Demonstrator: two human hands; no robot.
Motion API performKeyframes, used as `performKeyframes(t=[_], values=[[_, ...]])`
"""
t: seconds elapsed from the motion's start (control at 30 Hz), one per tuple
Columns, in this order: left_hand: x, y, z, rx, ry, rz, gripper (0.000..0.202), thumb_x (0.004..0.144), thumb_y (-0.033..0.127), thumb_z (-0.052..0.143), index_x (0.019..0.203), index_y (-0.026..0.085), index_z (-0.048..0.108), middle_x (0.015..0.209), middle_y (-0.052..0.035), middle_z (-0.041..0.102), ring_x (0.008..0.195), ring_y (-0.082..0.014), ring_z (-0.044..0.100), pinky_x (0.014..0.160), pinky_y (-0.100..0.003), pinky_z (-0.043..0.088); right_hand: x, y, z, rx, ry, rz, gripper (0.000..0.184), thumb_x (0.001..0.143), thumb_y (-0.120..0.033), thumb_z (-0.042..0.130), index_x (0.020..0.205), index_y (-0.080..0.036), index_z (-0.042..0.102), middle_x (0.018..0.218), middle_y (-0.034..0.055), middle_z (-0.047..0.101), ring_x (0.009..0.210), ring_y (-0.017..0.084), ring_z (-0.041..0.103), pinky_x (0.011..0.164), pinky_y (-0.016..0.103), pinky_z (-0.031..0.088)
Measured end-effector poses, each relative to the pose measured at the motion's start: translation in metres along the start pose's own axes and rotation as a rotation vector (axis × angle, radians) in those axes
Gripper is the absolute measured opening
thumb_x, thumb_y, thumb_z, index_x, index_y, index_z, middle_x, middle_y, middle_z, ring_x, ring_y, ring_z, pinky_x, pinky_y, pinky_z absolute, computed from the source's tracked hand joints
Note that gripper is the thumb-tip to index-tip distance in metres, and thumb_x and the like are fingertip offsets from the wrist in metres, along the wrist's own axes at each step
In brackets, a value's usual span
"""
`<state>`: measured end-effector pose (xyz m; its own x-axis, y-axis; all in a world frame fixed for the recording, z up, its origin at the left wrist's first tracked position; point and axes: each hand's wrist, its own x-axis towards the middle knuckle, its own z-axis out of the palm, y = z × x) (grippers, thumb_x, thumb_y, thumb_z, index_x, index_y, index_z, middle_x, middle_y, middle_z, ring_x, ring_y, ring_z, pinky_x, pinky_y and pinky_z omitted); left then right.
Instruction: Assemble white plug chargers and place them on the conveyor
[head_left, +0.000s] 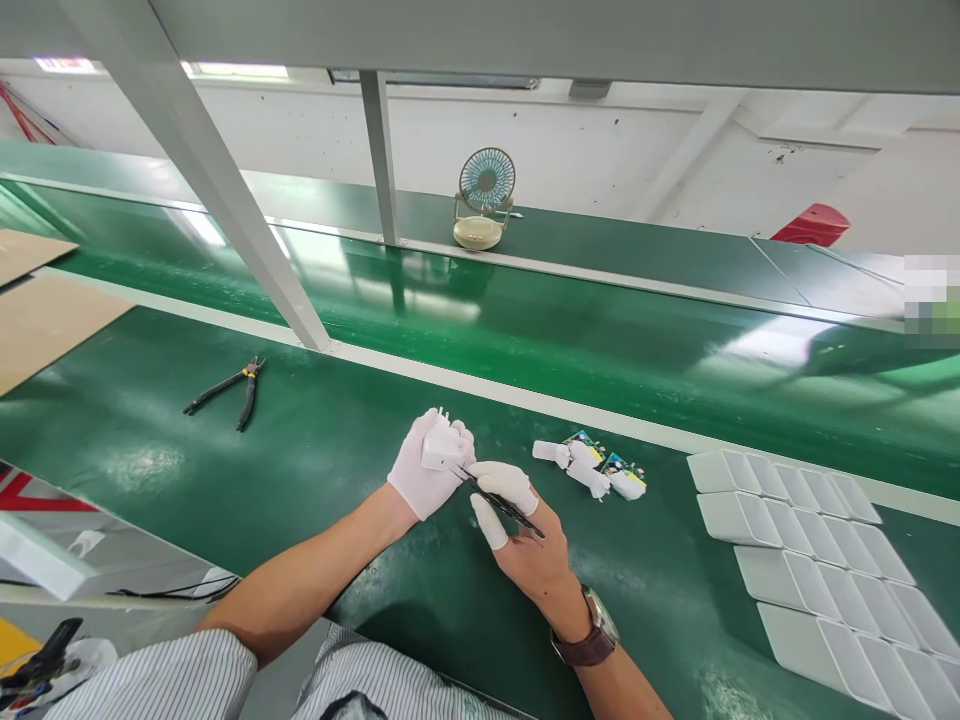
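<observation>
1. A dark green table (pixel 337 425) spreads across the view, with a pale strip along its far edge.
2. Four rows of open white cases (pixel 814 530), nested one against the next, fill the table's right end, starting close to the pale strip.
3. The left hand (pixel 414 484), in a white glove, is closed around a small white part, midway along the table and above its surface.
4. The right hand (pixel 536 555), with white covers on thumb and fingers, is just beside it, pinching tweezers; the two hands are near each other.
5. Black-handled pliers (pixel 250 373) lie toward the table's left end, handles spread toward the near and left edges, jaws toward the far edge.
6. The black tweezers (pixel 516 515) run slantwise, their long axis rising from the near right toward the far left. The tips point at the white part; whether they touch it is unclear.
7. Two small circuit boards (pixel 587 440) lie near the far edge, right of the hands, with crumpled white pieces against them.
8. The boxy white plug housing (pixel 441 450) is that held part, its two prongs pointing to the far edge.
</observation>
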<state>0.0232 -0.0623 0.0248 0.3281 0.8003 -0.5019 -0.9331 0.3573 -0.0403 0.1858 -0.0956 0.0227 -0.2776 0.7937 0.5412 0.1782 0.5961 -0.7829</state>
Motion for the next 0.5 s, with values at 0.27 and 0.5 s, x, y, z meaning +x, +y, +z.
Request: performKeyframes(t=[0.27,0.5], values=[[-0.0035,-0.0039,0.0022,0.044,-0.036,-0.014,0.034,0.096,0.042,0.048,0.086,0.011,0.059,0.071,-0.0052,0.054,0.061,-0.0135,0.057,0.056,-0.023,0.051,0.0002,0.0018,0.0027,-0.023,-0.077,-0.083,0.032,0.090,-0.005,0.060,0.112,-0.027,0.065,0.116,0.0084,0.071,0.119,0.026,0.064,0.092,0.046,0.059],[-0.0046,-0.0060,0.0013,0.070,-0.064,-0.010,0.035,0.097,0.040,0.046,0.083,0.011,0.059,0.069,-0.0047,0.054,0.060,-0.0128,0.057,0.055,-0.022,0.050,-0.0001,0.0028,0.0047,0.006,-0.055,-0.073,0.033,0.090,-0.003,0.060,0.112,-0.027,0.064,0.115,0.0073,0.071,0.114,0.024,0.066,0.092,0.045,0.059]])
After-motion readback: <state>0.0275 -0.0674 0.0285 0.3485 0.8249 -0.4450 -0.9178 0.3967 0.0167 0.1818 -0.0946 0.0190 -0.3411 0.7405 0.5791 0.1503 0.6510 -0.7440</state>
